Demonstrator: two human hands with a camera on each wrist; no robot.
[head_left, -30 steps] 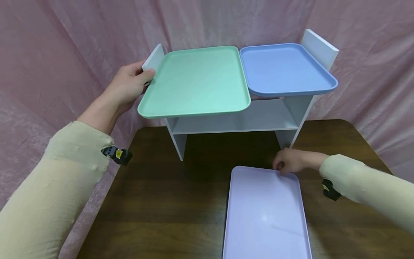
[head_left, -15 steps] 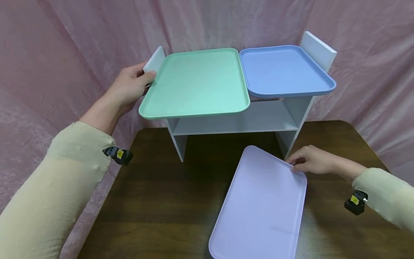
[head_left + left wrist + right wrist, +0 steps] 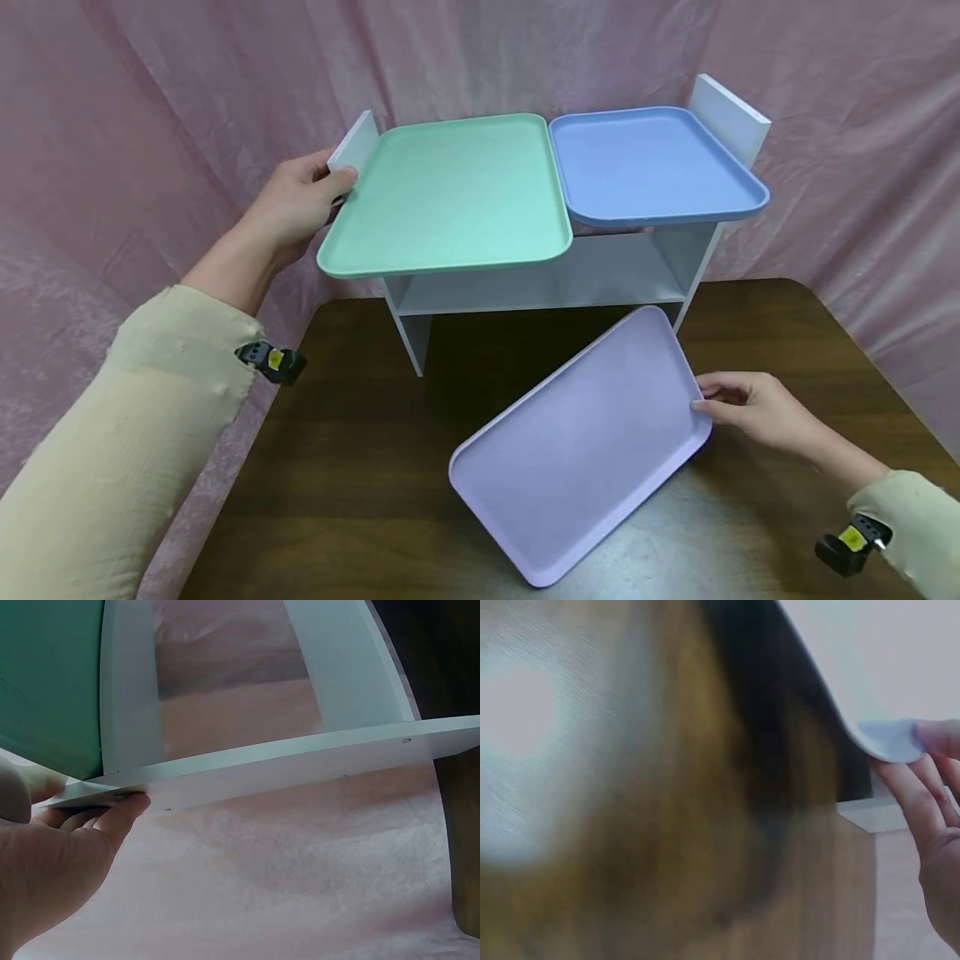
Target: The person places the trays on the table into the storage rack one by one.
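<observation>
1. The lavender tray (image 3: 581, 450) has swung round since a second ago: it now lies diagonally on the desk (image 3: 360, 467), its far corner near the white shelf unit (image 3: 555, 279)
2. The right hand (image 3: 753, 410) has drawn back toward the person; its fingers (image 3: 712, 406) pinch the tray's right corner, thumb on top, so the turning looks well under way
3. Farther off, the left hand (image 3: 296, 204) has not moved: it grips the shelf's left side panel (image 3: 354, 143), beside the green tray (image 3: 450, 196) and the blue tray (image 3: 648, 162)

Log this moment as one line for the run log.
left hand: grips white shelf side panel | right hand: holds lilac tray corner, tray tilted above table | green tray, blue tray: atop shelf
</observation>
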